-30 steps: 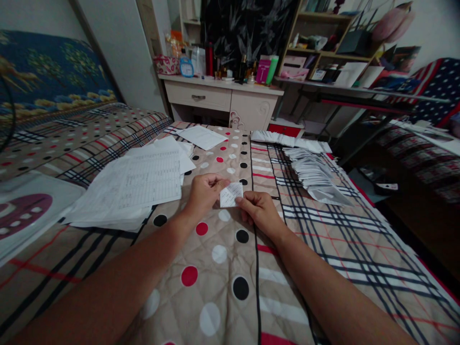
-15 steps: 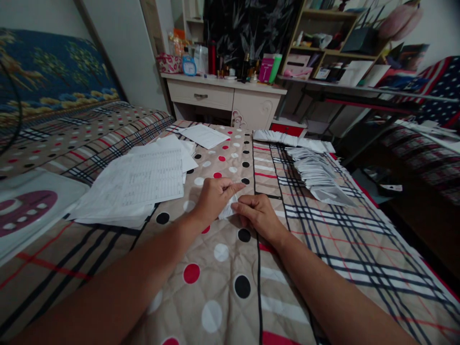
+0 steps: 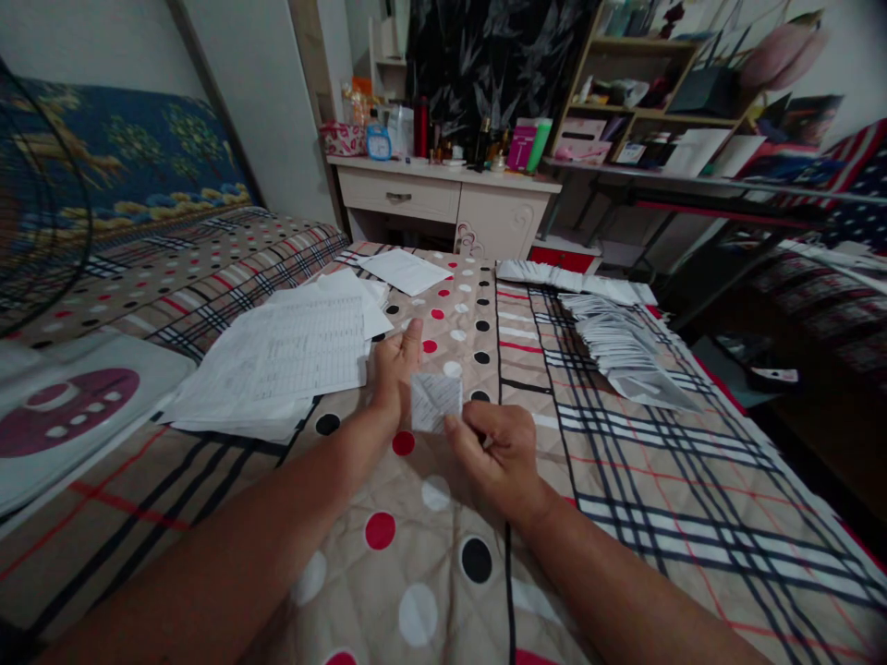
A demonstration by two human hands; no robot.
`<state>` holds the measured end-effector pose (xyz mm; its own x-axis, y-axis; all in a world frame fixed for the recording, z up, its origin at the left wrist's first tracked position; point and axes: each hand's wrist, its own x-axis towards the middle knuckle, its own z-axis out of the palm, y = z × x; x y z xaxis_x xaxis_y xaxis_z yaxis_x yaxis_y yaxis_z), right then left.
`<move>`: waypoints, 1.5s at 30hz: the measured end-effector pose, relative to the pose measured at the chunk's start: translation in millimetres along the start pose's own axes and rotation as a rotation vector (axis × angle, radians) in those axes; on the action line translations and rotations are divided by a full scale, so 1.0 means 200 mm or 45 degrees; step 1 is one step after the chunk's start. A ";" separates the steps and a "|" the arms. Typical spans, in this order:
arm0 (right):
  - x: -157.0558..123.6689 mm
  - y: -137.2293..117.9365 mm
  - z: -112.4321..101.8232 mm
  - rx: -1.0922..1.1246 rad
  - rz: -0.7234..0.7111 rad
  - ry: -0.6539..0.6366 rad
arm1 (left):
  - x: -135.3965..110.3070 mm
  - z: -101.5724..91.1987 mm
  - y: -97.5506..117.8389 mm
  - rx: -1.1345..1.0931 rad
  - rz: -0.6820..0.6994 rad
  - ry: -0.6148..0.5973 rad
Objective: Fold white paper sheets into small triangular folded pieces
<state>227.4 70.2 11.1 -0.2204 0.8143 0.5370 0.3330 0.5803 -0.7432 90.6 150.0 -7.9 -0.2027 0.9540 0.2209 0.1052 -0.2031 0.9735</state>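
Right, so closest to my camera the left forearm (image 3: 228, 526) and the right forearm (image 3: 624, 573) come in low over the dotted and checked bedspread (image 3: 374, 600). I've got the right hand (image 3: 503, 453) pinched shut, thumb against the bent fingers, and it has the small folded paper (image 3: 435, 402) by its lower right corner. That paper is up in front of me near the middle, faintly lined with writing and creased. Just beyond its left edge is the left hand (image 3: 394, 369), thumb sticking up; I can't tell how far its fingers are curled, or whether it touches the paper.

Over to my left, a white packet (image 3: 159, 369) with a purple print lies beside a loose heap of sheets (image 3: 311, 332), the top one ruled like a table. On my right, a fanned row of folded papers (image 3: 613, 342) overlaps itself, and a second row (image 3: 575, 277) runs just behind it. A lone white sheet (image 3: 406, 271) rests farther up the bed.

Past that I see the pale dresser (image 3: 430, 197), carrying a blue clock (image 3: 379, 143), a pink box (image 3: 522, 146) and a green tube (image 3: 539, 146), all before a dark leafy curtain (image 3: 499, 55).
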 end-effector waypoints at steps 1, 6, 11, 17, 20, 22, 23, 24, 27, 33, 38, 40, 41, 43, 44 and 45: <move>0.01 0.02 0.00 0.028 0.119 0.132 | 0.00 0.00 0.00 -0.075 -0.053 0.040; 0.06 0.12 -0.02 0.180 0.435 0.467 | -0.06 0.06 0.02 -0.308 -0.119 -0.408; 0.06 0.15 -0.01 0.285 0.467 0.402 | -0.11 0.08 0.06 -0.253 0.015 -0.564; 0.06 0.15 0.00 0.299 0.483 0.326 | -0.13 0.07 0.04 -0.325 -0.141 -0.520; 0.06 0.14 -0.01 0.272 0.431 0.302 | -0.12 0.07 0.03 -0.362 -0.236 -0.531; 0.05 0.14 -0.01 0.295 0.410 0.255 | -0.12 0.07 0.03 -0.336 -0.255 -0.518; 0.05 0.15 -0.01 0.307 0.412 0.228 | -0.11 0.06 0.03 -0.305 -0.242 -0.515; 0.04 0.15 -0.01 0.315 0.419 0.203 | -0.10 0.06 0.02 -0.263 -0.208 -0.510; 0.03 0.17 -0.01 0.345 0.444 0.124 | -0.07 0.04 0.01 -0.146 -0.022 -0.474; 0.05 0.20 0.00 0.257 0.534 0.130 | -0.06 0.02 0.00 0.068 0.199 -0.428; 0.06 0.23 -0.01 0.010 0.351 0.338 | -0.06 0.00 0.00 0.537 0.551 -0.362; 0.05 0.24 -0.02 -0.009 0.296 0.338 | -0.05 0.00 0.00 0.614 0.674 -0.313; 0.05 0.24 -0.03 -0.016 0.286 0.329 | -0.05 0.00 0.00 0.600 0.716 -0.276; 0.05 0.24 -0.03 -0.033 0.284 0.315 | -0.04 0.01 0.00 0.502 0.751 -0.204; 0.05 0.24 -0.03 -0.051 0.282 0.310 | -0.04 0.02 0.00 0.448 0.755 -0.180; 0.06 0.23 -0.03 -0.084 0.272 0.309 | -0.05 0.02 0.00 0.413 0.768 -0.172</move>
<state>245.4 105.9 -14.8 0.0830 0.8854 0.4573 0.4086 0.3883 -0.8260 95.9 142.1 -9.9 0.1034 0.7189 0.6874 0.4511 -0.6498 0.6117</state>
